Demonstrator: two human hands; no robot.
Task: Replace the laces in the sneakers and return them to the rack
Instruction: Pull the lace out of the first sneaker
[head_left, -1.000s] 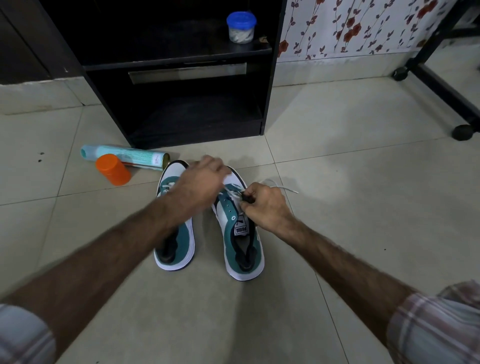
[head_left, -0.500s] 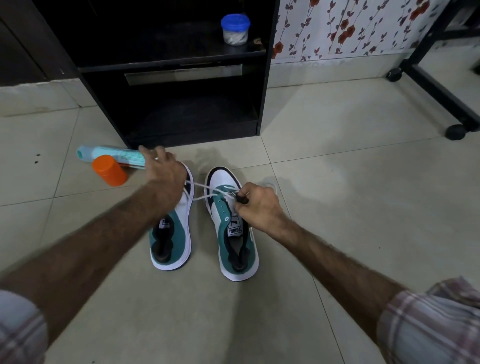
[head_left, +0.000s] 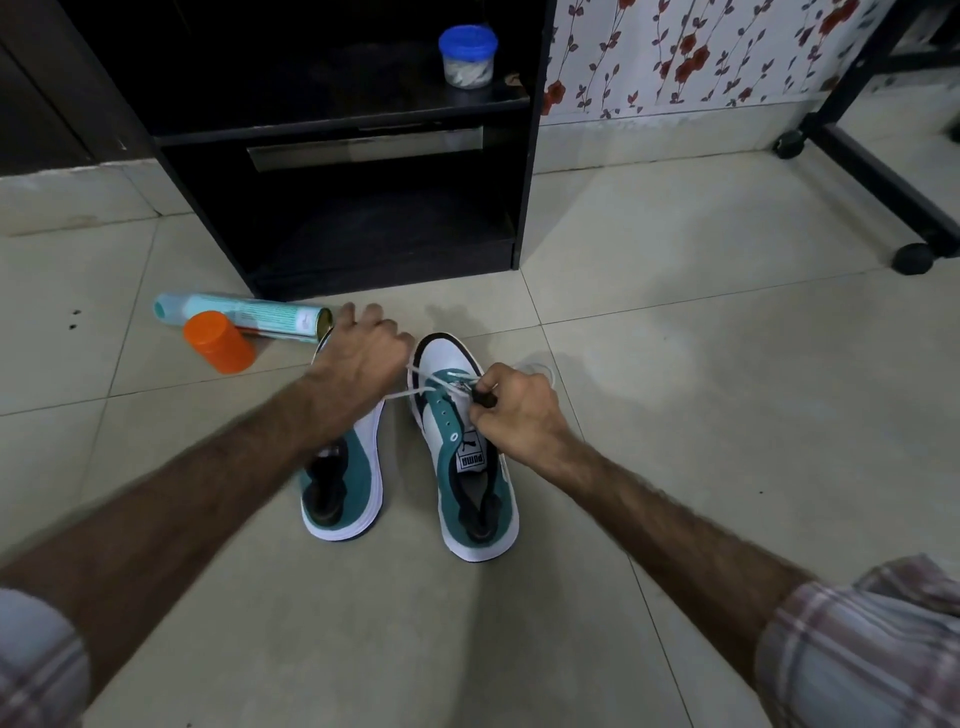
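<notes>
Lace (head_left: 422, 385) stretches taut between left hand (head_left: 363, 358) and right hand (head_left: 514, 410), both gripping it.

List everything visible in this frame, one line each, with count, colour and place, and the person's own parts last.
sneakers: 2, white and teal, side by side on the floor
lace: 1, white, stretched between both hands over the right sneaker
spray can: 1, pale teal, lying by the rack
cap: 1, orange, in front of the can
jar: 1, blue lid, on the rack shelf
rack: 1, black, ahead
left hand: pulls the lace
right hand: pinches the lace
</notes>
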